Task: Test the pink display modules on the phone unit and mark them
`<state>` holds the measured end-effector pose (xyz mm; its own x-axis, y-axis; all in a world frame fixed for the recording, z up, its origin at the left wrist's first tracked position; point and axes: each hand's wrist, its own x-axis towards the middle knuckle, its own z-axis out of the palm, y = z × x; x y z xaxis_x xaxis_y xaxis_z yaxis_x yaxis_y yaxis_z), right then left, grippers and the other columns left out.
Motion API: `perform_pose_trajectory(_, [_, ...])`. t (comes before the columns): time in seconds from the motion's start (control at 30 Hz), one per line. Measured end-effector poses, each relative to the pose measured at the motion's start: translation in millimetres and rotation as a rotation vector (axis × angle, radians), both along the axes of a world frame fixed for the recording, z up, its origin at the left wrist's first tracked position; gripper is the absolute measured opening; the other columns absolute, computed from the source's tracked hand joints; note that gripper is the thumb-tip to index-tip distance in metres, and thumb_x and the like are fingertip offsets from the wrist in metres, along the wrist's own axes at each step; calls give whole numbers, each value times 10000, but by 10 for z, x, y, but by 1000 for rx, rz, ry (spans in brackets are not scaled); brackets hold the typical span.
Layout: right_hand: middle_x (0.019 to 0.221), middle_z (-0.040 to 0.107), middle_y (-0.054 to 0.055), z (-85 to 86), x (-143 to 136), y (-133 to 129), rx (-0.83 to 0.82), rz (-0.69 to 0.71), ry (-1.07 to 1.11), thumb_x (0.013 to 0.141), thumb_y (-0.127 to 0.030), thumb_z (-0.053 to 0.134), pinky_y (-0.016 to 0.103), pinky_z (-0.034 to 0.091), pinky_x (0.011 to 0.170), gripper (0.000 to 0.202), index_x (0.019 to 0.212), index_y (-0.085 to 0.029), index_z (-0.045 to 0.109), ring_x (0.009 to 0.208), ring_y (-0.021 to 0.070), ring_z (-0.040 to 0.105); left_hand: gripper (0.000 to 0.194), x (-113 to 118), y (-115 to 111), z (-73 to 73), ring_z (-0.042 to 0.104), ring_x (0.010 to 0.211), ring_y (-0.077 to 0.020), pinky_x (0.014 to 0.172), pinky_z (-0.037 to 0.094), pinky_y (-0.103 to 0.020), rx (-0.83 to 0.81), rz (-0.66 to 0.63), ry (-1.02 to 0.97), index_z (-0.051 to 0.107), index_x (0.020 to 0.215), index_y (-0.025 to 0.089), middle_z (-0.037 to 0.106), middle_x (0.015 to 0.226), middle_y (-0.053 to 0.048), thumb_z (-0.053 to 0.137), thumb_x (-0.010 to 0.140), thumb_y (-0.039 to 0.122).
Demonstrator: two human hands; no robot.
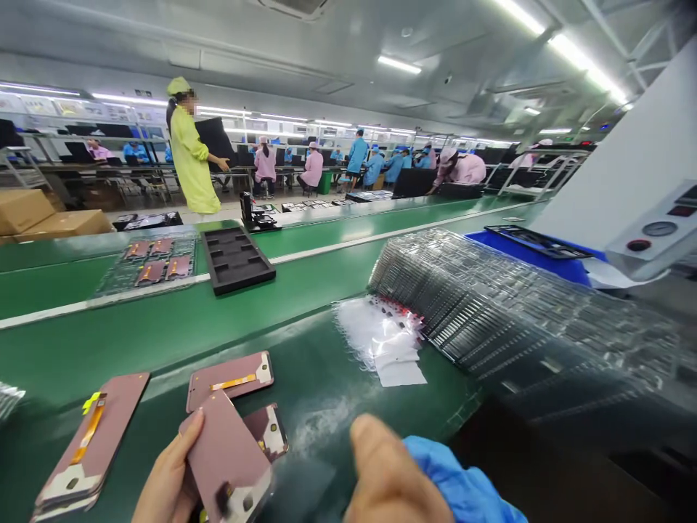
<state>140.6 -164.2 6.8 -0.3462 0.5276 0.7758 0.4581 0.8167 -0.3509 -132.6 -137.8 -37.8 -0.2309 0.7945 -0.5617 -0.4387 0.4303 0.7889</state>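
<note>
My left hand (168, 476) grips a pinkish phone screen panel (226, 454) at the bottom centre-left, thumb on its back face. Beyond it lie another panel with an orange flex cable (231, 379) and a partly covered panel (271, 430). Farther left, a stack of similar panels (103, 428) rests on the green mat. To the right, my right hand (389, 472), blurred and with a blue sleeve, is apart from the panel; its fingers are too smeared to read.
White film sheets (381, 338) lie ahead, beside tall stacks of clear trays (490, 305). A black foam tray (237, 258) and a clear tray of panels (155, 261) sit farther back. A grey machine (626, 174) leans in from the right. A person in yellow (193, 156) carries a black tray.
</note>
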Motion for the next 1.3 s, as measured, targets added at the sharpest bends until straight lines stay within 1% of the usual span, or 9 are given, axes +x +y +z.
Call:
perform_pose_trajectory(0.2, [762, 598, 25, 229, 811, 952, -74, -646, 440, 952, -429, 512, 312, 474, 660, 269, 834, -205, 602, 707, 186, 566, 146, 27, 12, 116, 700, 605, -152, 542, 601, -247, 107, 162, -59, 678, 958, 189, 743, 777, 1, 571, 882, 124])
perform_pose_trajectory(0.37, [798, 628, 112, -335, 1553, 1761, -248, -898, 249, 894, -457, 443, 376, 468, 705, 361, 838, -148, 623, 761, 245, 577, 182, 61, 0, 136, 725, 682, -168, 613, 635, -290, 219, 195, -129, 687, 971, 157, 757, 832, -29, 529, 900, 105])
perform_pose_trajectory(0.5, [748, 588, 145, -720, 1783, 1871, -339, -971, 60, 826, -363, 506, 437, 428, 711, 250, 704, -168, 605, 798, 307, 548, 196, 38, -33, 111, 726, 712, -166, 630, 639, -291, 292, 260, -151, 693, 989, 144, 760, 853, -38, 531, 889, 98])
perform_pose_trajectory(0.63, [1083, 551, 286, -798, 1666, 1838, -272, -1006, -36, 843, -311, 497, 558, 387, 809, 257, 923, -112, 637, 1063, 437, 474, 205, 70, -51, 81, 721, 713, -173, 640, 640, -307, 300, 298, -185, 688, 999, 125, 752, 822, -44, 576, 835, 72])
perform_pose_trajectory(0.73, [1121, 567, 241, -717, 1189, 1756, -210, -796, -107, 874, -377, 511, 550, 394, 920, 266, 958, -146, 614, 1115, 400, 490, 238, 144, -73, 65, 715, 722, -179, 662, 638, -333, 285, 297, -188, 671, 1029, 135, 748, 835, -41, 599, 813, 65])
perform_pose_trajectory(0.87, [1252, 569, 177, -534, 162, 1313, -253, -31, -254, 885, -457, 590, 469, 451, 968, 251, 893, -208, 567, 1163, 313, 549, 291, 262, -156, 83, 707, 779, -189, 705, 628, -349, 266, 238, -196, 647, 1084, 152, 743, 895, -38, 628, 801, 87])
perform_pose_trajectory(0.97, [1334, 534, 188, -428, -462, 917, -310, 293, -350, 724, -500, 780, 459, 483, 931, 401, 853, -205, 541, 1215, 340, 525, 378, 309, -249, 131, 702, 844, -208, 743, 616, -360, 293, 194, -215, 618, 1169, 175, 736, 945, -40, 648, 796, 119])
perform_pose_trajectory(1.1, [1225, 597, 170, -401, -808, 799, -328, 417, -367, 728, -337, 803, 419, 519, 841, 342, 873, -194, 529, 1043, 292, 610, 453, 228, -390, 228, 666, 1004, -245, 823, 585, -386, 355, 145, -220, 571, 1257, 206, 708, 1088, -68, 649, 812, 170])
perform_pose_trajectory(1.3, [1223, 600, 151, -567, -931, 1263, -307, 323, -420, 753, -271, 740, 462, 482, 954, 536, 1232, -173, 521, 1133, 308, 575, 441, -279, -818, 418, 573, 1146, -248, 821, 559, -321, 379, 338, 160, 596, 1202, 249, 593, 1273, -66, 725, 783, 303])
